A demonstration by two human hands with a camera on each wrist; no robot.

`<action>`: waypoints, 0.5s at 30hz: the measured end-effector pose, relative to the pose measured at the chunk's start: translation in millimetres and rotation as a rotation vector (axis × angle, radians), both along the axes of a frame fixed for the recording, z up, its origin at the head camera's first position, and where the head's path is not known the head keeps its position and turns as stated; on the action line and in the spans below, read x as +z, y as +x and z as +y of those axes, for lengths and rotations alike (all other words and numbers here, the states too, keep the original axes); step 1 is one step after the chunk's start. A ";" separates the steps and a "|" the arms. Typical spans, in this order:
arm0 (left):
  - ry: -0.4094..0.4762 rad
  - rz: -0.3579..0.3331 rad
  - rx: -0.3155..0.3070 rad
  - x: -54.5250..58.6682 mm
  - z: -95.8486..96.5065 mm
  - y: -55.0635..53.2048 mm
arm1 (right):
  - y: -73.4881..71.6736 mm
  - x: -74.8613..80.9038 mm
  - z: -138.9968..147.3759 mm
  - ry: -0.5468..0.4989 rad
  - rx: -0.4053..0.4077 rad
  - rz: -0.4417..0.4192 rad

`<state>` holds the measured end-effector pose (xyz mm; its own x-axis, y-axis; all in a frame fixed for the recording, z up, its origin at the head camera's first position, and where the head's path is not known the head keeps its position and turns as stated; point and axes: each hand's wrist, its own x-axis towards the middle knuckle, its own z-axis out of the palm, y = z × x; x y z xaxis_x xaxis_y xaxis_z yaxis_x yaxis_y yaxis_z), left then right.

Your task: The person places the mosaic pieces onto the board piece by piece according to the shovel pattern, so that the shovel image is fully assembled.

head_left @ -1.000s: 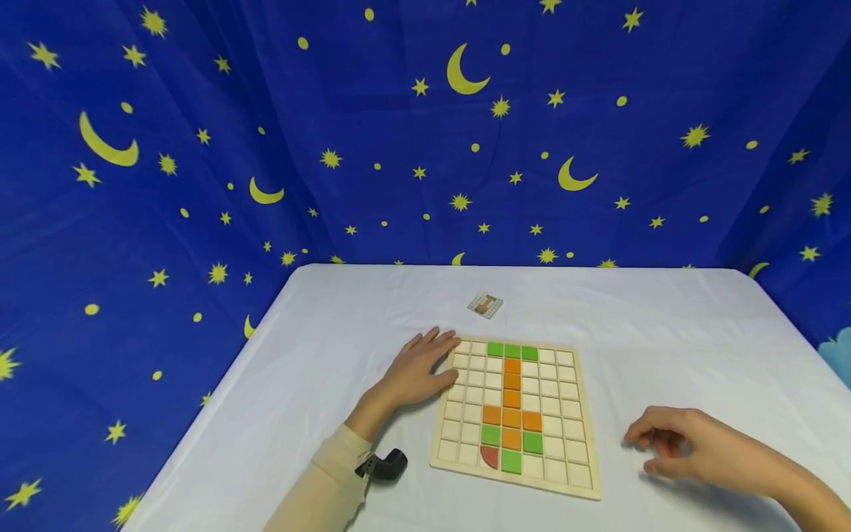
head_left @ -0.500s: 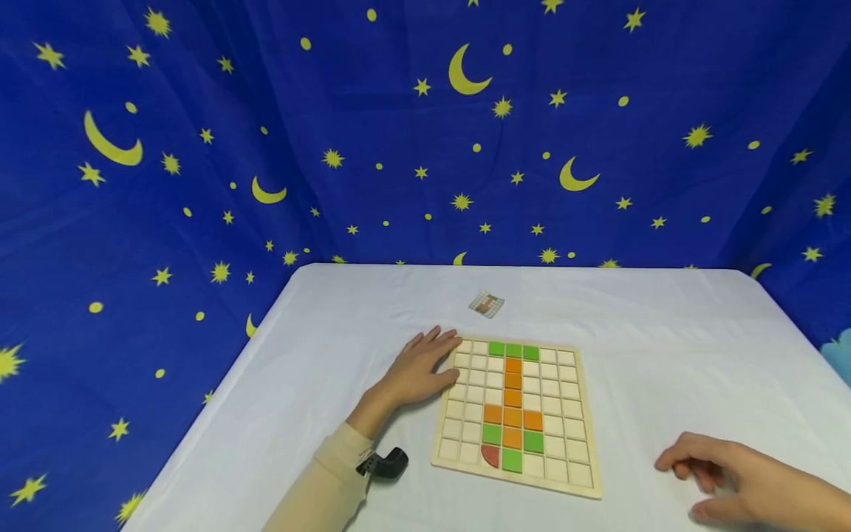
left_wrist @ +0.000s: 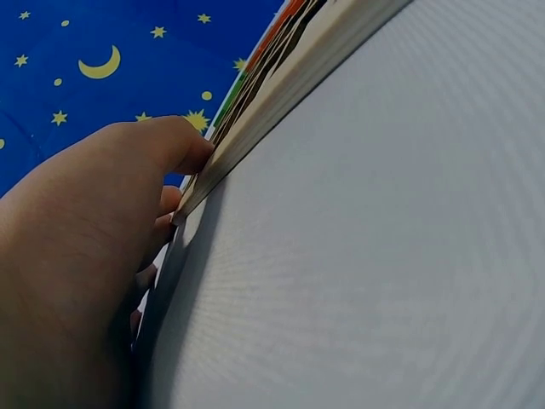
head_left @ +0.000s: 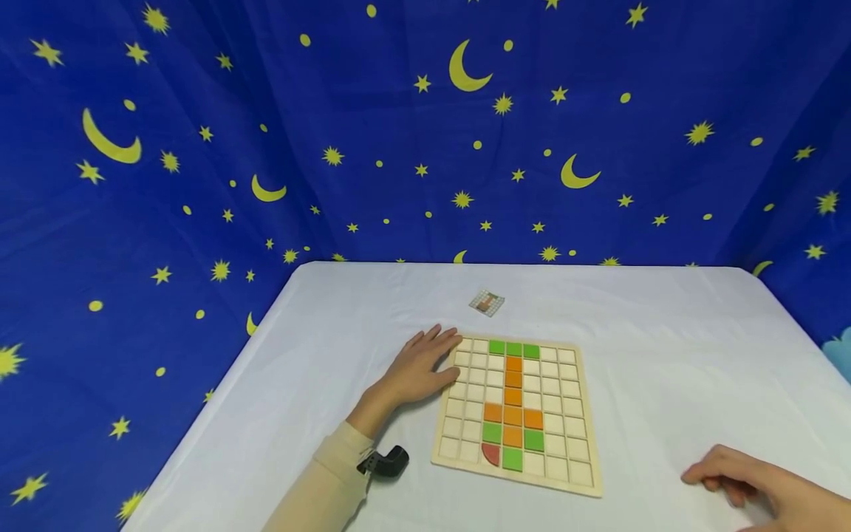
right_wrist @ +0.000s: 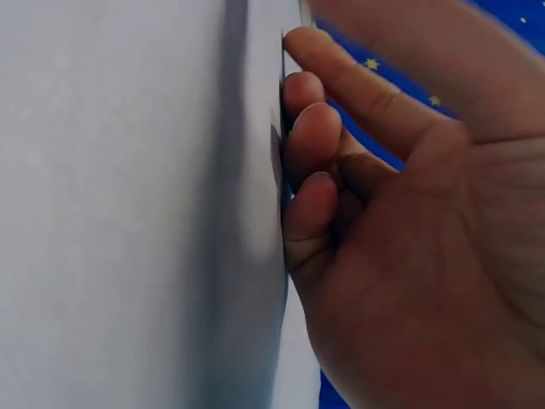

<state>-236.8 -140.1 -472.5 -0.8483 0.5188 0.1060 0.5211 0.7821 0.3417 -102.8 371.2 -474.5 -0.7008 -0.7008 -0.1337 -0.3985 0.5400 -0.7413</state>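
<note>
A square wooden grid board (head_left: pixel 561 447) lies on the white table, holding several green tiles (head_left: pixel 513 459) and orange tiles (head_left: pixel 513 417). One red quarter-round tile (head_left: pixel 490 454) sits in its bottom row, left of a green one. My left hand (head_left: pixel 415 373) rests along the board's upper left edge, thumb and fingertips touching the rim; the left wrist view shows the thumb (left_wrist: pixel 183 145) on the wooden edge (left_wrist: pixel 281 89). To the right of the board, near the table's front, my right hand (head_left: pixel 764 484) has loosely bent fingers and holds nothing; its fingertips (right_wrist: pixel 315 136) are beside the tablecloth.
Behind the board lies a small card (head_left: pixel 487 303) printed with a grid picture. A black wrist camera (head_left: pixel 387 463) is strapped to the left sleeve (head_left: pixel 326 473). Blue cloth (head_left: pixel 399 133) with moons and stars hangs around the table (head_left: pixel 665 310).
My right hand has moved right and toward the front, away from the board. My left hand stays on the board's edge, and the tiles stand as before.
</note>
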 end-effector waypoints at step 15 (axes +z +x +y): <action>-0.008 -0.004 0.008 1.2 2.9 0.2 | 4.5 -8.0 1.0 -0.026 -0.004 0.191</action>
<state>-236.6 -137.2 -471.3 -0.8526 0.5132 0.0983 0.5137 0.7888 0.3375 -98.3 372.2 -482.5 -0.7147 -0.6991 0.0205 -0.5313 0.5236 -0.6660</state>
